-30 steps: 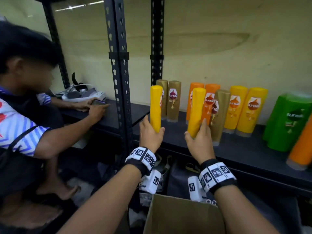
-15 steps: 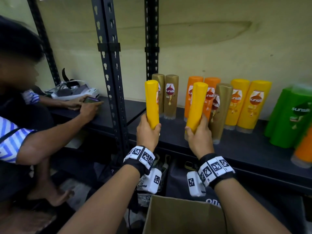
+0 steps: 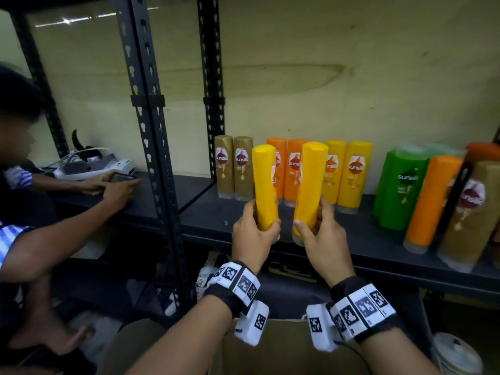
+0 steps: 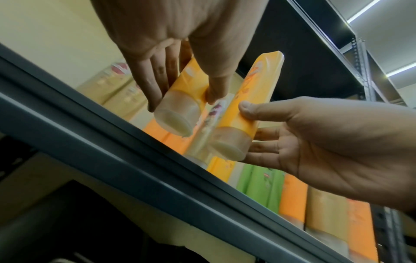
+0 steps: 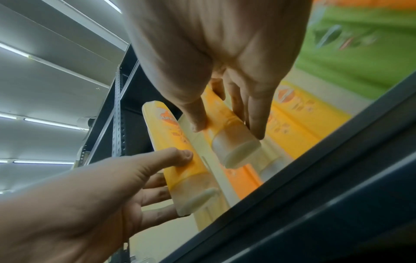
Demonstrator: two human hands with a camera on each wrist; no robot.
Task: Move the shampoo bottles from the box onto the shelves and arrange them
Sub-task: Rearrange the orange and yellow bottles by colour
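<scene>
My left hand (image 3: 254, 234) grips a yellow shampoo bottle (image 3: 264, 185) by its lower end, cap down. My right hand (image 3: 319, 234) grips a second yellow bottle (image 3: 311, 182) the same way, tilted slightly right. Both bottles hang just above the front of the dark shelf (image 3: 211, 220), side by side. In the left wrist view my left hand (image 4: 183, 103) pinches its bottle (image 4: 193, 71) between thumb and fingers; the right wrist view shows my right hand (image 5: 228, 130) round the clear cap end (image 5: 236, 151). The cardboard box (image 3: 284, 353) sits below my wrists.
Along the shelf's back stand gold bottles (image 3: 232, 166), orange bottles (image 3: 293, 169) and yellow bottles (image 3: 350, 171). Green (image 3: 403, 185), orange (image 3: 430, 201) and gold (image 3: 465, 212) bottles crowd the right. A black upright post (image 3: 151, 158) rises at left, where another person's arm (image 3: 54, 239) reaches over the neighbouring shelf.
Both hands have carried their yellow bottles rightward along the shelf front; they now stand before the orange and yellow rows instead of the gold ones.
</scene>
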